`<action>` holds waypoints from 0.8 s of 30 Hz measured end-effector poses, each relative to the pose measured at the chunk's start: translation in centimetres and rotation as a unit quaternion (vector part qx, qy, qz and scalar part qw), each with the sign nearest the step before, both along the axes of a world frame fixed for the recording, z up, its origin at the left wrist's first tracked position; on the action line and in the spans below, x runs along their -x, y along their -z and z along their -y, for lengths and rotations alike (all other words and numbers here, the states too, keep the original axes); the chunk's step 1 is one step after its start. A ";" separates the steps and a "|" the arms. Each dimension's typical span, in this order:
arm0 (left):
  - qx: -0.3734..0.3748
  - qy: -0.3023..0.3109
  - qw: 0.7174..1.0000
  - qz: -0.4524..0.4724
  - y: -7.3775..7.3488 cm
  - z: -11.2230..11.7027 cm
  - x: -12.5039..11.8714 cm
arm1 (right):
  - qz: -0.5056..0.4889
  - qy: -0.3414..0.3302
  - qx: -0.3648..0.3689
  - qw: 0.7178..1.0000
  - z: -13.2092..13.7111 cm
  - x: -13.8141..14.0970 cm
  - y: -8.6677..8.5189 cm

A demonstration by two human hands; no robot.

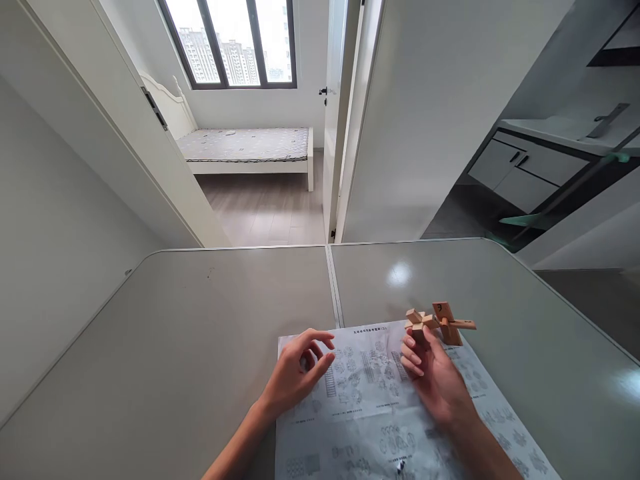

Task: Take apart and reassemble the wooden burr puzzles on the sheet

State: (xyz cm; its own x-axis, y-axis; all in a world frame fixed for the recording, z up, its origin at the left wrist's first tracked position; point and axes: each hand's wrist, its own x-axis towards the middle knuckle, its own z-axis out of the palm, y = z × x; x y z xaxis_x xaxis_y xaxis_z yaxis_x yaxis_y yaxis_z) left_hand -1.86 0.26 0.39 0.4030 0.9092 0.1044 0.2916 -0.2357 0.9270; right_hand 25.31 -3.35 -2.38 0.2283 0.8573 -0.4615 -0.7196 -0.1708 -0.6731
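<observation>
My right hand (435,373) pinches a light wooden interlocking puzzle (421,323), a small cross of several square sticks, between thumb and fingers. Just beyond it and to its right is a darker reddish wooden puzzle (450,325) of crossed flat boards, with a dark mark on one board. Over the left part of a printed instruction sheet (350,417) is my left hand (303,370), its fingers bent and apart, with nothing between them. Line drawings of puzzle pieces cover the sheet, which lies under both hands.
A grey table (200,347) with a light rim and a centre seam (334,287) bears the sheet. A small shiny metallic object (400,465) lies on the sheet's near part. Beyond are an open door (336,120), a bed (245,145) and a sink cabinet (530,170).
</observation>
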 end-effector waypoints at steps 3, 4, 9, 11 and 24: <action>-0.005 -0.004 1.000 -0.010 0.0 -0.1 -0.1 | 0.003 -0.037 0.017 0.999 1.4 0.1 -0.3; -0.006 -0.006 1.000 -0.014 0.0 -0.1 -0.1 | 0.015 -0.064 0.019 0.998 2.0 0.4 -0.6; -0.018 -0.017 0.999 -0.046 -0.2 -0.3 -0.2 | 0.227 -0.230 -0.041 0.946 3.0 1.8 -2.0; -0.024 -0.014 0.998 -0.053 -0.4 -0.4 -0.2 | 0.345 -0.254 -0.083 0.900 2.4 1.7 -2.1; -0.020 -0.008 0.993 -0.114 0.1 -0.9 -0.1 | 0.501 -0.282 -0.167 0.801 0.5 0.8 -0.1</action>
State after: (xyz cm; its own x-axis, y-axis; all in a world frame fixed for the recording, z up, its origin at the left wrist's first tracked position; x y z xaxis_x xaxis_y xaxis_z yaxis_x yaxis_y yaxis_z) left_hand -1.72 1.19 0.27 0.4055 0.9128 0.0480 0.4967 -0.2641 0.8268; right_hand 24.48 -3.87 -2.32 -0.1255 0.9920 -0.0123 0.3376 0.0311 -0.9408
